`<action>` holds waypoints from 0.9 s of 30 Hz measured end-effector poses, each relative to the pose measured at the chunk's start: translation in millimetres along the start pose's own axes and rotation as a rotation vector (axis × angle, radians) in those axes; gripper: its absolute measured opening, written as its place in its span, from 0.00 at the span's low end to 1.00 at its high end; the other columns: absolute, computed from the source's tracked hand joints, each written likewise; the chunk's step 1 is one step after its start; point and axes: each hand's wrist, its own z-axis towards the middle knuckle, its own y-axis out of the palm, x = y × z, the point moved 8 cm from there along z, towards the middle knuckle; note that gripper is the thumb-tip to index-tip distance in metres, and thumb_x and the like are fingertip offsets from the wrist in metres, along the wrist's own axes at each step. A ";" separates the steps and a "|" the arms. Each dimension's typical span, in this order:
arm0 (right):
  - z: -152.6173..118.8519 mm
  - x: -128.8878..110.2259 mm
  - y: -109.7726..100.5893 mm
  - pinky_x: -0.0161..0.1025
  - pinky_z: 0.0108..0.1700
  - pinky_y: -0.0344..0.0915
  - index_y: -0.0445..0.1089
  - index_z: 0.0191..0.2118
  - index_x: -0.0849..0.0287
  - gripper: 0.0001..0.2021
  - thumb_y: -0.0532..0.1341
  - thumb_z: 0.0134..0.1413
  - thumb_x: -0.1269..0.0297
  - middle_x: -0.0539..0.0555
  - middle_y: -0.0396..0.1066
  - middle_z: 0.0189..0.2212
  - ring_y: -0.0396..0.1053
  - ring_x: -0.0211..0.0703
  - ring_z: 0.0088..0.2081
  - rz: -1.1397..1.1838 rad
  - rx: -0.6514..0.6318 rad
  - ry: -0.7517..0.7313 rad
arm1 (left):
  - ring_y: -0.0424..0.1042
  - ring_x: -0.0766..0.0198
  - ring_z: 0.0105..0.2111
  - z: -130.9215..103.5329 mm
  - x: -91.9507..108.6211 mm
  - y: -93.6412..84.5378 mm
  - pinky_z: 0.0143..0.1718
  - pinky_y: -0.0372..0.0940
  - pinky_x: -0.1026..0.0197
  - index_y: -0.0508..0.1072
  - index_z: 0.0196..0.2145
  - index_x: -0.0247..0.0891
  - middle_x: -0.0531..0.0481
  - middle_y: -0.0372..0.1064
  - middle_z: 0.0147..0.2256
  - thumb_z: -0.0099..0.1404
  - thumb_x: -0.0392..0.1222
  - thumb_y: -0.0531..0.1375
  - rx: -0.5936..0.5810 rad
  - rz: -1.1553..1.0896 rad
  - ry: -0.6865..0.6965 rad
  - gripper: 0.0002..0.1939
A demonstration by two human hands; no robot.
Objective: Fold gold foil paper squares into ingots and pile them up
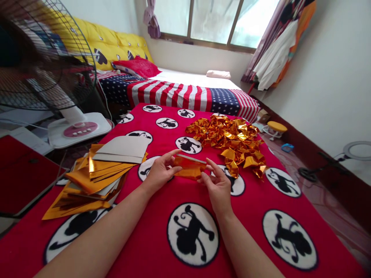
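Note:
A shiny orange-gold foil sheet (189,166), with a pale strip along its upper edge, is held level between my hands over the red cloth. My left hand (162,170) pinches its left end between thumb and fingers. At the right end, my right hand (216,185) grips it the same way. To the left lies a fanned stack of gold foil sheets (87,179) with grey-white sheets (123,148) on top. A heap of folded, crumpled-looking gold foil pieces (232,135) spreads beyond my right hand.
Red cloth with monkey prints (246,227) covers the work surface. A fan (78,127) stands at the left, with a dark red board (26,173) below it. Behind are a bed (185,96) and window. A yellow stool (276,126) and a ring-light stand (327,166) are at the right.

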 end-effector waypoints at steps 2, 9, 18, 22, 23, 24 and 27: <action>0.6 0.4 0.3 0.35 0.30 0.72 0.70 0.53 0.51 0.22 0.66 0.50 0.60 0.52 0.72 0.43 0.70 0.32 0.24 -0.023 -0.013 -0.012 | 0.67 0.67 0.31 0.2 -1.9 0.0 0.31 0.64 0.67 0.67 0.58 0.41 0.53 0.67 0.31 0.53 0.41 0.67 -0.005 -0.006 -0.018 0.34; 2.4 5.4 -2.1 0.36 0.32 0.71 0.72 0.44 0.56 0.16 0.66 0.50 0.58 0.54 0.75 0.38 0.73 0.38 0.27 -0.072 -0.026 -0.024 | 0.69 0.66 0.33 0.6 -5.7 0.9 0.34 0.67 0.65 0.65 0.59 0.42 0.52 0.68 0.33 0.54 0.42 0.66 -0.026 -0.038 -0.027 0.34; 3.1 1.8 8.3 0.33 0.27 0.64 0.72 0.31 0.58 0.05 0.64 0.51 0.62 0.51 0.71 0.33 0.67 0.36 0.25 -0.183 -0.137 -0.099 | 0.71 0.65 0.33 0.4 -6.9 1.9 0.36 0.69 0.63 0.64 0.60 0.44 0.52 0.70 0.35 0.56 0.42 0.65 -0.044 -0.050 -0.009 0.35; 2.4 -4.5 8.5 0.33 0.30 0.63 0.73 0.30 0.58 0.04 0.62 0.53 0.65 0.50 0.70 0.29 0.67 0.37 0.28 -0.232 -0.140 -0.159 | 0.71 0.62 0.40 0.1 1.8 1.6 0.37 0.70 0.63 0.65 0.60 0.45 0.48 0.69 0.46 0.57 0.42 0.65 -0.029 0.039 0.091 0.32; 1.9 -5.8 8.4 0.34 0.31 0.64 0.73 0.31 0.58 0.04 0.62 0.53 0.65 0.51 0.70 0.30 0.68 0.38 0.30 -0.239 -0.140 -0.175 | 0.70 0.61 0.42 -0.2 5.9 1.4 0.37 0.70 0.63 0.64 0.59 0.46 0.47 0.67 0.48 0.58 0.42 0.65 -0.024 0.058 0.130 0.32; 1.3 -6.8 8.3 0.34 0.32 0.64 0.74 0.32 0.58 0.04 0.62 0.53 0.66 0.52 0.71 0.33 0.68 0.38 0.31 -0.248 -0.140 -0.188 | 0.70 0.60 0.44 -0.9 10.5 1.0 0.38 0.70 0.63 0.65 0.59 0.47 0.47 0.66 0.50 0.58 0.42 0.65 -0.017 0.080 0.171 0.31; 0.2 -7.6 6.5 0.33 0.32 0.65 0.74 0.39 0.57 0.07 0.62 0.53 0.66 0.53 0.70 0.39 0.69 0.38 0.33 -0.282 -0.117 -0.208 | 0.65 0.58 0.53 -4.4 26.3 -3.5 0.49 0.67 0.58 0.67 0.57 0.48 0.47 0.60 0.55 0.57 0.40 0.65 0.045 0.210 0.294 0.30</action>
